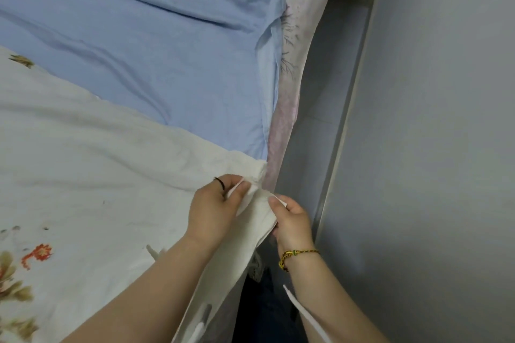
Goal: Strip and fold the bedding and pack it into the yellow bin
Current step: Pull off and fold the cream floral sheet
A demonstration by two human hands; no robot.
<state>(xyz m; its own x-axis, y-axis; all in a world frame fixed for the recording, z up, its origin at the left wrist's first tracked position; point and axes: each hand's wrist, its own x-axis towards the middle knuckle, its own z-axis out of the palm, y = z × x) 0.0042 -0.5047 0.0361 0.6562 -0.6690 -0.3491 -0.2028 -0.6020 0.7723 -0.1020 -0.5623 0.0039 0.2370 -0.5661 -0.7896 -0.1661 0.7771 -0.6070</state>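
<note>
While the left hand (214, 203) and right hand (292, 221) both pinch one corner of the white floral quilt (83, 161) at the edge of the bed (284, 125), it looks soft, limp and bulky, best gathered by its corners.

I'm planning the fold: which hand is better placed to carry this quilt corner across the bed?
Probably left: the left hand grips the floral quilt at its corner over the bed, while the right hand pinches fabric at the edge beside the wall.
</note>
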